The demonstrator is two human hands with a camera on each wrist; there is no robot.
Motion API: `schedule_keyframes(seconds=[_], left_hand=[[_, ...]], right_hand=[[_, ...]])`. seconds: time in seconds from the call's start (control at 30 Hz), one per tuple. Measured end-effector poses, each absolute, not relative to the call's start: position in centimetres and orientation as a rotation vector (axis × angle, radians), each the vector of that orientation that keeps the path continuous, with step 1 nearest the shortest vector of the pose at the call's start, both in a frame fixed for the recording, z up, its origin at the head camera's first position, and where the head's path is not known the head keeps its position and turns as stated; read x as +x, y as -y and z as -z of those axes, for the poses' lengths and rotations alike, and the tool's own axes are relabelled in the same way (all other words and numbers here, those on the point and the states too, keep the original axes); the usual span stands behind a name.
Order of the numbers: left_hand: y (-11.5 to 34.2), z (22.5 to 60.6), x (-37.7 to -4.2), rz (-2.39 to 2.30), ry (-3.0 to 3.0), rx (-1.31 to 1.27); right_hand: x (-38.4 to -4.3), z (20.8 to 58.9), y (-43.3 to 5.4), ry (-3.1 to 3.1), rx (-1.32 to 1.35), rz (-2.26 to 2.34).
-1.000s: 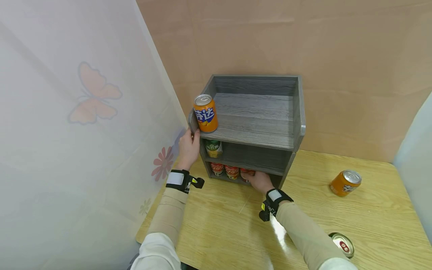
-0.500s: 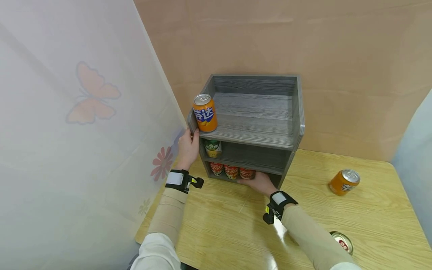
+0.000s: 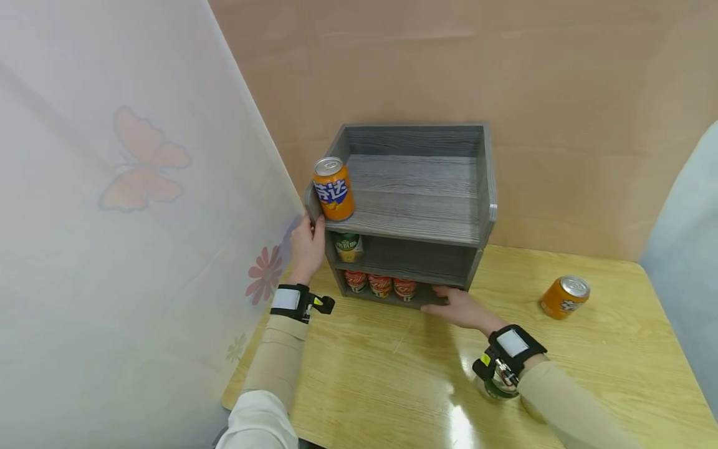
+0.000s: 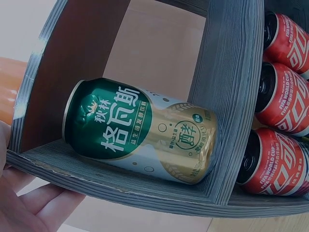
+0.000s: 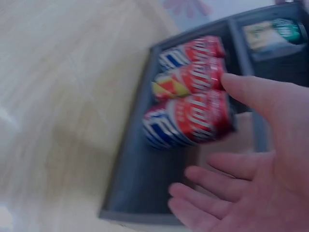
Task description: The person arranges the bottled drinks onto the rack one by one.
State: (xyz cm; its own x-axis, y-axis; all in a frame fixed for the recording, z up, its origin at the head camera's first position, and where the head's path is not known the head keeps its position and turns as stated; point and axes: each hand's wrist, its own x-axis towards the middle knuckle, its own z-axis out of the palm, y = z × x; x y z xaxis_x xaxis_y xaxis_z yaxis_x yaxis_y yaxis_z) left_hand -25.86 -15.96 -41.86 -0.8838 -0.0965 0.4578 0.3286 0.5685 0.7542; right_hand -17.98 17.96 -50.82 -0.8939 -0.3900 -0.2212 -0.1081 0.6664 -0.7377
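A grey wooden shelf [image 3: 415, 193] stands on the table. My left hand [image 3: 305, 249] grips its left side panel, thumb at the front edge. Just above that hand, an orange soda can [image 3: 333, 190] stands upright on the top level. The middle level holds a green and gold drink can [image 4: 140, 130] at its left end. Side by side at the left of the bottom level are three red soda cans [image 5: 193, 121]. To their right, my right hand [image 3: 462, 310] is at the bottom opening, fingers spread and holding nothing.
Another orange can [image 3: 565, 298] stands on the wooden table [image 3: 381, 380] to the right. Under the right wrist, a can [image 3: 499, 391] is partly hidden, with a gold can edge [image 3: 531, 410] beside it. A white curtain [image 3: 185, 312] borders the left side.
My right hand has let go of the rightmost red can and drawn back to the right. The left hand keeps its place on the shelf, while the head view has shifted slightly.
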Motion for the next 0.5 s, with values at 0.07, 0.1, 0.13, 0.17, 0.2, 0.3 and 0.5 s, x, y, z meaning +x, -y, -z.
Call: schedule_keyframes(seconds=[0.07,0.1,0.13,0.17,0.2,0.3,0.5], left_hand=[[16.0,41.9,-25.9,1.269,2.352,-0.182],[16.1,41.9,-25.9,1.271,2.353,-0.179],[16.1,41.9,-26.0,1.273,2.355,-0.178],[16.1,41.9,-26.0,1.278,2.356,-0.179],[16.1,41.9,-26.0,1.277,2.358,-0.178],[16.1,42.0,-26.0,1.282,2.355,-0.183],[16.0,41.9,-25.9,1.269,2.363,-0.185]], right_hand=[[-17.5,49.9,-18.8,-2.500,-0.422,1.102],[-17.3,49.4,-19.2,-2.493,-0.433,1.111],[-17.0,49.0,-19.7,-2.483,-0.434,1.127],[-16.7,48.6,-20.1,-2.481,-0.441,1.136],[-16.4,48.3,-20.5,-2.479,-0.441,1.149],[-15.5,47.5,-21.7,-2.498,-0.472,1.173],[-13.5,47.0,-24.3,-2.564,-0.592,1.177]])
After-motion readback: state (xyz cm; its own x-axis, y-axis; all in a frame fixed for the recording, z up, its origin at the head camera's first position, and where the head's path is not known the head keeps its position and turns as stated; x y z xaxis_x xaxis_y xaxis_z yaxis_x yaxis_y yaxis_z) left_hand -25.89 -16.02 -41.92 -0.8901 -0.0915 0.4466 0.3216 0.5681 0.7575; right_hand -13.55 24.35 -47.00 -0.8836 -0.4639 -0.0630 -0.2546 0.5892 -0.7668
